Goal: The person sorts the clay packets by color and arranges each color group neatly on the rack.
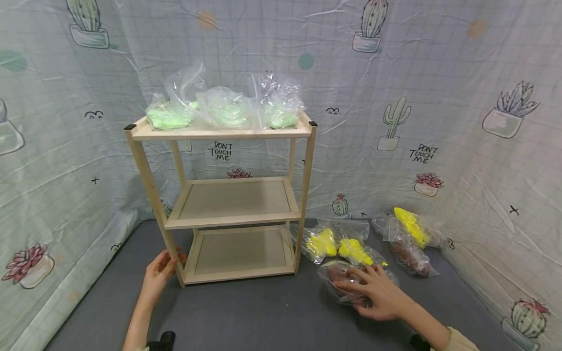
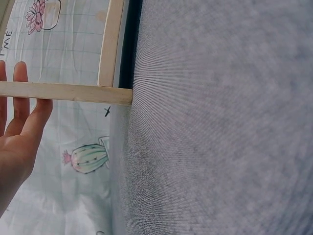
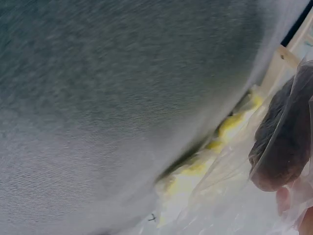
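My left hand (image 1: 160, 273) holds the front left leg of a wooden three-tier shelf (image 1: 232, 222); in the left wrist view its fingers (image 2: 20, 115) reach behind the leg (image 2: 68, 91). My right hand (image 1: 379, 295) grips a clear plastic bag with a dark brown lump inside (image 1: 335, 278). The right wrist view shows the brown lump (image 3: 283, 137) through the plastic, fingertips below it, most of the hand out of frame. Three clear bags with pale green contents (image 1: 228, 109) sit along the shelf's top tier. The middle and bottom tiers are bare.
Two bags with yellow contents (image 1: 322, 242) lie right of the shelf, just behind the held bag. Farther right lie another yellow bag (image 1: 411, 225) and a brown one (image 1: 412, 256). A patterned cloth (image 1: 465, 122) surrounds the dark grey table (image 1: 246, 317).
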The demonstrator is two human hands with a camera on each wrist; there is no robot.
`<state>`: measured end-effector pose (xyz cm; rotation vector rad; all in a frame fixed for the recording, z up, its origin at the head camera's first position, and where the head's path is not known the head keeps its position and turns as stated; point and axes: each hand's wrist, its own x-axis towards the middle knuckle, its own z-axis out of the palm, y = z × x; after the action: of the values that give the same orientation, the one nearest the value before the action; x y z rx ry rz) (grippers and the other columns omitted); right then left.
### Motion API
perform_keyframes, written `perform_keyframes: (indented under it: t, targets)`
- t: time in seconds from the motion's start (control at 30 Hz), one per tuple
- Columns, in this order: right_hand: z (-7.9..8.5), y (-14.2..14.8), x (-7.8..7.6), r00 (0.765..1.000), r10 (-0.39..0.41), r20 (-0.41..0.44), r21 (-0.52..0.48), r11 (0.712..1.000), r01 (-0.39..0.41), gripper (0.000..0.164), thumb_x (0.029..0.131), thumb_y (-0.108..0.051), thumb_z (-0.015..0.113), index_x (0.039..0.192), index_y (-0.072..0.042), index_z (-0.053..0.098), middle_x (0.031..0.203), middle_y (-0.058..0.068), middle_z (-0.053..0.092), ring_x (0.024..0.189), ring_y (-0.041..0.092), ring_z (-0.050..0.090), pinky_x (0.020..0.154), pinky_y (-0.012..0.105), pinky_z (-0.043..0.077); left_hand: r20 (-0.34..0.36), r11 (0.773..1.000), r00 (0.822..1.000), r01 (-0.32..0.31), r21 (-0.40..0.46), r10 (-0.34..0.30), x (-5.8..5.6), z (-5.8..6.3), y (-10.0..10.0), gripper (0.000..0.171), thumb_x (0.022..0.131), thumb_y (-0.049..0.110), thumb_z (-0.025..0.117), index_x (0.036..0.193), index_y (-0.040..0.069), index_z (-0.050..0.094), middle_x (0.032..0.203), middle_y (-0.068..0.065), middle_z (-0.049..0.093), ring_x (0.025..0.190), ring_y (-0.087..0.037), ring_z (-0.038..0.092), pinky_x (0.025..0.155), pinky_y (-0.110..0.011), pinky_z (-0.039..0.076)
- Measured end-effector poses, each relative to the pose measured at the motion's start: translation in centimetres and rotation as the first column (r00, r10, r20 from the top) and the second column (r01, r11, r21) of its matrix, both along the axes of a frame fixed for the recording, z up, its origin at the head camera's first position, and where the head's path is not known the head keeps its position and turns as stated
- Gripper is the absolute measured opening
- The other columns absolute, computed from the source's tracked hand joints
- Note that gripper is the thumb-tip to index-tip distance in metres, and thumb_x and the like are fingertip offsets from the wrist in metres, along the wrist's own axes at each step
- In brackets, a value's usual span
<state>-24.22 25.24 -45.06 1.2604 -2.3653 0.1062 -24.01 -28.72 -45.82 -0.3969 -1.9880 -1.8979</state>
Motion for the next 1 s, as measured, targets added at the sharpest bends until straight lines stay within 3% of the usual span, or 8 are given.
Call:
perform_keyframes:
  t: [0.2, 0.4, 0.9, 1.0]
  targets:
    - [0.7, -0.7, 0.3, 1.0, -0.001, -0.01, -0.013, 1.0, 0.001, 0.065, 0.069, -0.044, 0.069, 0.129, -0.036, 0.044, 0.12, -0.005, 0.049, 0.087, 0.008, 0.03, 0.069, 0.033, 0.014, -0.012, 1.0, 1.0, 0.0, 0.015, 0.001, 0.1, -0.4, -0.2, 0.026, 0.094, 0.006, 0.042, 0.117, 0.0, 0.05, 0.097, 0.011, 0.066, 0.089, 0.001, 0.062, 0.074, -0.012, 0.046]
    - [2.1, -1.7, 0.8, 1.0, 0.004, -0.026, -0.041, 0.999, -0.005, 0.059, 0.074, -0.049, 0.065, 0.126, -0.03, 0.046, 0.122, -0.005, 0.048, 0.088, 0.007, 0.034, 0.073, 0.03, 0.016, -0.003, 1.0, 1.0, -0.016, 0.007, 0.016, 0.1, -0.5, -0.3, 0.031, 0.094, 0.011, 0.044, 0.119, -0.007, 0.046, 0.097, 0.01, 0.067, 0.088, 0.001, 0.062, 0.073, -0.012, 0.046]
    - [6.1, -5.6, 2.2, 0.97, 0.16, -0.181, -0.167, 0.967, -0.191, 0.043, 0.083, -0.049, 0.053, 0.12, -0.027, 0.055, 0.119, 0.006, 0.052, 0.093, 0.015, 0.04, 0.077, 0.036, 0.022, 0.011, 1.0, 1.0, 0.008, 0.018, -0.008, 0.0, 0.0, -0.1, 0.024, 0.093, 0.007, 0.042, 0.112, 0.015, 0.055, 0.095, 0.013, 0.066, 0.088, 0.002, 0.062, 0.073, -0.013, 0.047]
    - [6.9, -6.5, 2.5, 0.961, 0.173, -0.218, -0.189, 0.958, -0.215, 0.045, 0.083, -0.048, 0.054, 0.12, -0.024, 0.056, 0.118, 0.007, 0.052, 0.091, 0.016, 0.04, 0.077, 0.038, 0.022, 0.022, 1.0, 1.0, -0.009, 0.006, 0.009, -0.1, 0.0, -0.1, 0.024, 0.093, 0.007, 0.042, 0.113, 0.012, 0.055, 0.094, 0.014, 0.066, 0.088, 0.002, 0.062, 0.072, -0.013, 0.047]
